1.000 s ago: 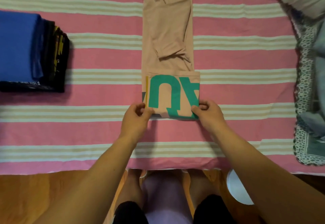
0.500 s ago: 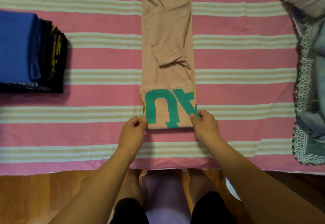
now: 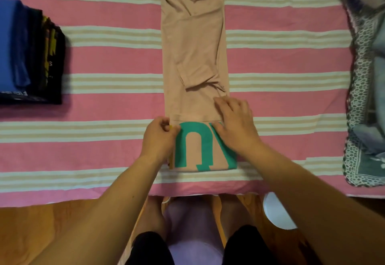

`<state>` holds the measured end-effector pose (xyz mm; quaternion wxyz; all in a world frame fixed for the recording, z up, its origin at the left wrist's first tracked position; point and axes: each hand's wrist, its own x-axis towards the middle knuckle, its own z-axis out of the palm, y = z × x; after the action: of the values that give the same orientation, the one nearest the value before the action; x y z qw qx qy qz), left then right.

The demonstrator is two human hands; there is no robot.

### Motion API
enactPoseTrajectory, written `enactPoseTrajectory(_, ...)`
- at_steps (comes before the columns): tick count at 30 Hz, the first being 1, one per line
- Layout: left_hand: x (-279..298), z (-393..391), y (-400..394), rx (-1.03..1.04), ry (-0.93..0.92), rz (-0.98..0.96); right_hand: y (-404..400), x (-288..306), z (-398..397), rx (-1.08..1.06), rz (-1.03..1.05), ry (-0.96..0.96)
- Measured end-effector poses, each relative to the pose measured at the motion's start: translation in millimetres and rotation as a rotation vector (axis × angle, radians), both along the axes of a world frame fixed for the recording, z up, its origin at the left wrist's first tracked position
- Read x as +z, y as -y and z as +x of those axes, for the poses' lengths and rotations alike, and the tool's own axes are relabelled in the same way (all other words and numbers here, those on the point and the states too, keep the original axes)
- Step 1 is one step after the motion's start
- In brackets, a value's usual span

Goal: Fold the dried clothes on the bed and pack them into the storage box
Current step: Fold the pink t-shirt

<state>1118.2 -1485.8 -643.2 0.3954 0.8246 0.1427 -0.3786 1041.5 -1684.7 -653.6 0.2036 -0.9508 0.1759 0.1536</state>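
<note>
Two hands work the near end of a beige T-shirt (image 3: 193, 52), laid lengthwise as a narrow strip down the middle of a pink-and-cream striped bed (image 3: 93, 56). Its hem end is turned up toward the collar, showing green lettering (image 3: 195, 146), apparently the first of several folds to shrink it for packing. The left hand (image 3: 159, 139), knuckles up and wrist bent inward, pinches the fold's left edge, likely to keep it square. The right hand (image 3: 234, 127) lies flat, fingers straight and slightly spread, pressing the right corner down where flap meets shirt. Both forearms reach in from the bed's edge. A stack of folded clothes (image 3: 29, 54) sits well apart at left; no storage box is visible.
</note>
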Motion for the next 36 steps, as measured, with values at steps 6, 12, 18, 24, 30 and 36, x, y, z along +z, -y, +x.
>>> enactPoseTrajectory(6, -4, 3, -6, 0.060, 0.015, -0.041, 25, -2, 41, 0.154, -0.047, -0.132)
enactPoseTrajectory(12, -12, 10, -3, -0.146, 0.172, 0.129, 28, -16, 28, -0.063, 0.036, -0.019)
enactPoseTrajectory(18, -9, 66, 6, -0.271, 0.275, 0.232, 57, 3, 62, -0.450, 0.216, 0.009)
enactPoseTrajectory(24, -21, 220, 73, -0.125, 0.338, 0.060, 121, -2, 214, -0.557, 0.359, -0.026)
enactPoseTrajectory(30, -35, 312, 134, 0.124, 0.012, -0.244, 136, -28, 306, -0.731, 0.745, 0.043)
enactPoseTrajectory(36, 34, 252, 87, 0.071, 0.106, -0.448, 123, 55, 216, -0.492, 0.728, 0.279)
